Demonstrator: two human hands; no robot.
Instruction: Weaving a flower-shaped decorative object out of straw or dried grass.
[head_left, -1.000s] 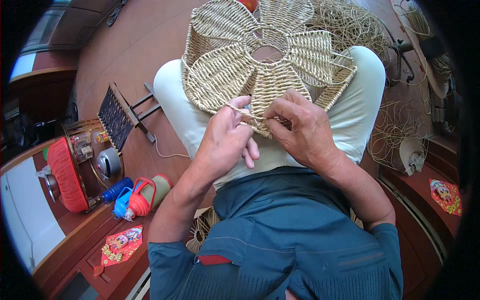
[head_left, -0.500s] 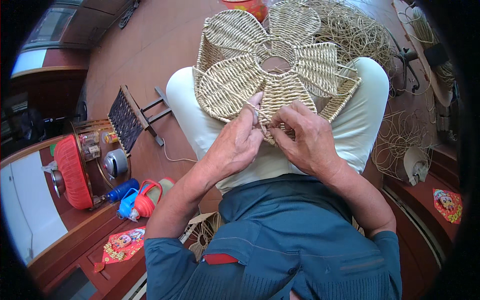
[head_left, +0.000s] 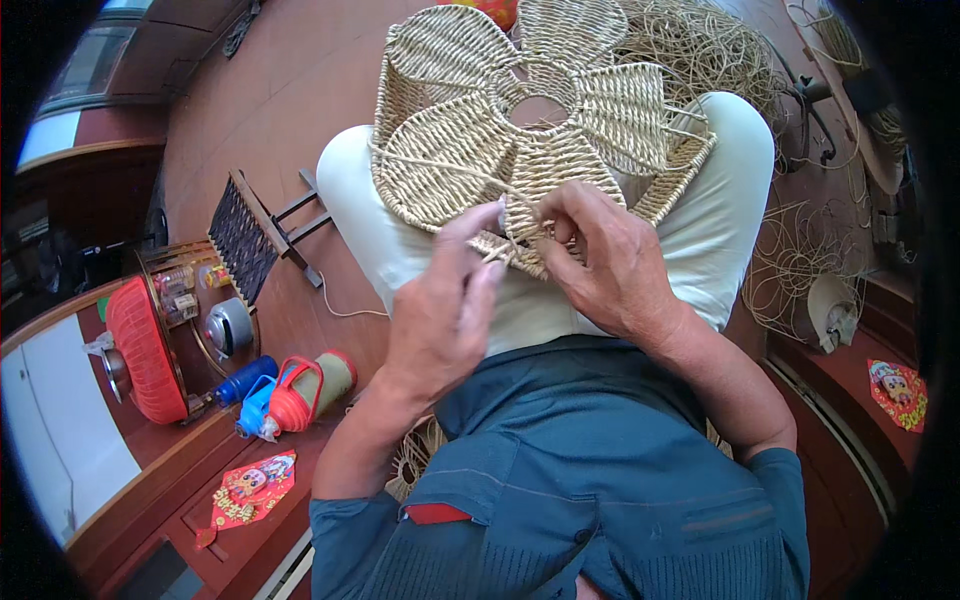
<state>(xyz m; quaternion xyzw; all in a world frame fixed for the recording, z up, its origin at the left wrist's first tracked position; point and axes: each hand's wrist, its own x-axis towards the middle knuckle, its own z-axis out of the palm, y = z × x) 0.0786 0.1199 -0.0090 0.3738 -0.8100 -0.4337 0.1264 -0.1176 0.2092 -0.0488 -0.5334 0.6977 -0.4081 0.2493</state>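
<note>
A flower-shaped woven basket (head_left: 440,160) of twisted straw-coloured cord rests across my knees, with broad petals around a round hole. My right hand (head_left: 615,265) is at the near petal's lower edge, thumb and bent fingers closed in a pinch on the cord (head_left: 523,198); part of the grip is hidden behind the fingers. That cord runs left over the petals to the basket's side. My left hand (head_left: 440,300) is beside the near rim, slightly blurred, index finger and thumb apart. Short crossed cord strands (head_left: 497,251) stick out by its fingertips.
A heap of loose cord (head_left: 695,55) lies beyond my right knee, with thinner tangled strands (head_left: 800,265) at the right. To the left stand a folding stool (head_left: 255,235), a red-covered basket (head_left: 145,348), a blue bottle (head_left: 245,380) and a red-topped flask (head_left: 320,385).
My left hand has drawn back left and down from the petal's edge, its fingers parting. My right hand stays at the edge. The basket has shifted slightly left and up in view.
</note>
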